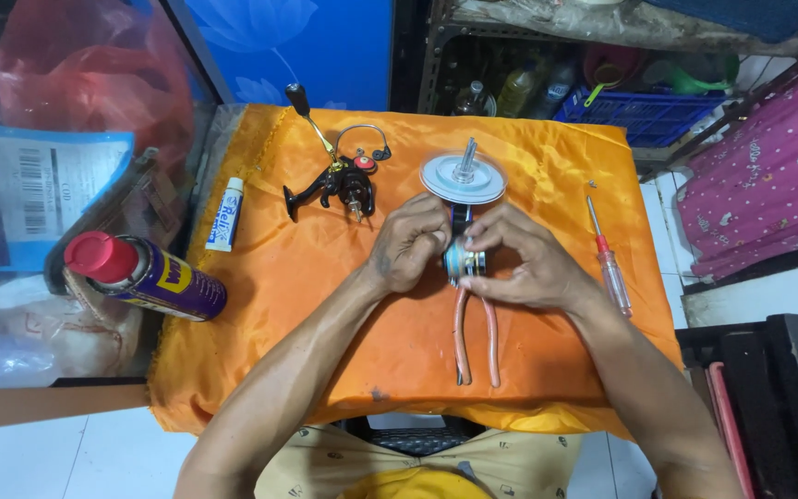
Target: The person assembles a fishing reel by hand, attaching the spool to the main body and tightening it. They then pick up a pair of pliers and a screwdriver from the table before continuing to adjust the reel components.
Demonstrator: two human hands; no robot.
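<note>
Working over the orange cloth (pixel 325 305), we curl our left hand (pixel 406 245) and right hand (pixel 524 259) tightly around a small spool (pixel 465 261), fingers pinching it from both sides just above the pliers (pixel 476 333); the screwdriver (pixel 610 259) lies right of the spool.

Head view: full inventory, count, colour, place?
cloth: 1, orange, covers table
reel body: 1, black, cloth top centre
spool: 1, silver, above hands
small reel part: 1, blue-silver, between both hands
pliers: 1, pink handles, below hands
screwdriver: 1, red and clear, cloth right
tube: 1, white-blue, cloth left
spray can: 1, blue, red cap, left edge
left hand: 1, on part
right hand: 1, on part
</note>
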